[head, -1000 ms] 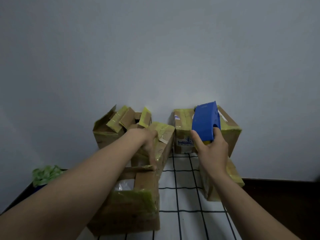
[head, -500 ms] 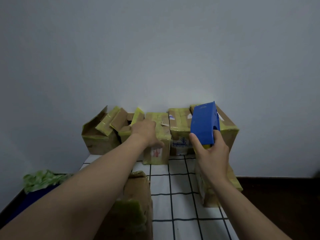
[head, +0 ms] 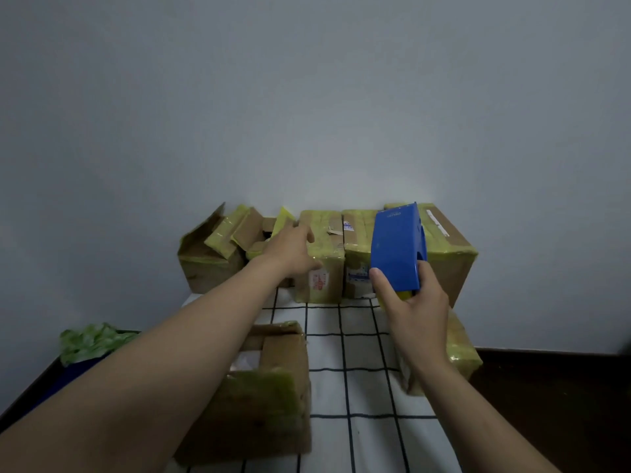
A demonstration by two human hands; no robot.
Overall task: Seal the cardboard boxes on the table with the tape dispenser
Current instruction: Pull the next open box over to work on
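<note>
Blue plastic tape dispenser (head: pixel 397 249) stood upright right of centre, off the table, gripped near its base by the right hand (head: pixel 415 305), thumb on the near face and fingers curled round the far edge, in front of the row of tape-wrapped brown cardboard boxes (head: pixel 447 268) along the wall. The left hand (head: pixel 290 249) reached mid-frame, fingers nearly straight and holding nothing, laid at the top left edge of a narrow taped box (head: pixel 324 271); whether it pressed could not be told. Beside it an open-flapped cardboard box (head: pixel 208 264) looked unsealed, as did the open brown box (head: pixel 280 397) at lower centre on the white grid-patterned tablecloth (head: pixel 358 349). The step seemed to be picking the next box; next would call for folding its flaps shut and lowering the dispenser onto the seam.
</note>
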